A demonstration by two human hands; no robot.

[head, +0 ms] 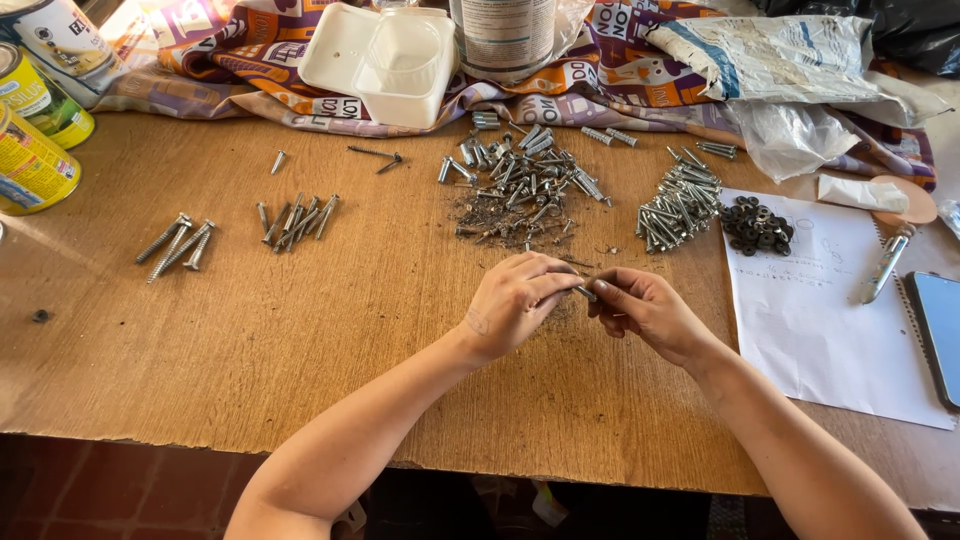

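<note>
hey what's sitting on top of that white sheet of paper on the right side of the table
On the white paper lie a pile of black washers at its top left corner and a silvery pen across its right edge. Whatever lies beneath the washers or the sheet is hidden.

screw heap (520, 185) behind hands | washers (757, 226) on paper (820, 330), right

— What was held between the hands?

— A small metal screw (585, 292), grey and dull, was pinched at both ends above the wooden table.

— How was it posed?

— It was kept roughly level, mostly hidden by fingertips, just in front of the mixed heap of screws (520, 185).
</note>
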